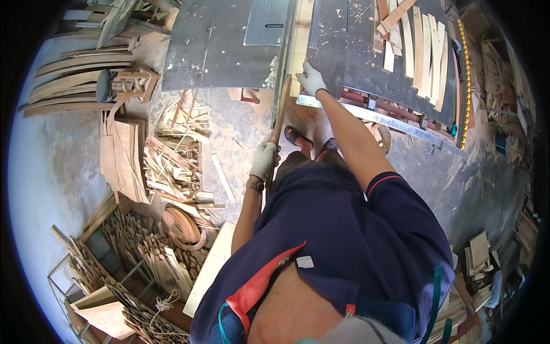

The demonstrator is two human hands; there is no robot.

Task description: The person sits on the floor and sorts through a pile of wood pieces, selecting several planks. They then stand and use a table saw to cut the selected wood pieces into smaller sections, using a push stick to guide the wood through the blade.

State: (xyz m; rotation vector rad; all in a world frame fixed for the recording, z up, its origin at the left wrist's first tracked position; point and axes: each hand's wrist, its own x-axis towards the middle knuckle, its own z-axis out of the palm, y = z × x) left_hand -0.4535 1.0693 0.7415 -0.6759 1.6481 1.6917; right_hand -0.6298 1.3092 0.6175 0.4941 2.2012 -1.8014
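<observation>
A long narrow wooden strip (282,103) runs from the edge of a grey metal saw table (217,51) down toward me. My left hand (263,161), in a white work glove, is closed around the strip's near end below the table edge. My right hand (312,79), also gloved, presses down on a pale wooden board (301,34) lying along the table beside the saw slot. My arms reach forward from a dark blue shirt. My sandalled feet (312,146) stand on the concrete floor below the table.
Several cut wooden slats (421,46) lie on the table's right side, next to a yellow-edged rail (467,74). Offcut heaps (172,155) and stacked boards (74,80) cover the floor at left. A crate of sticks (137,252) stands at lower left; more wood (478,258) at lower right.
</observation>
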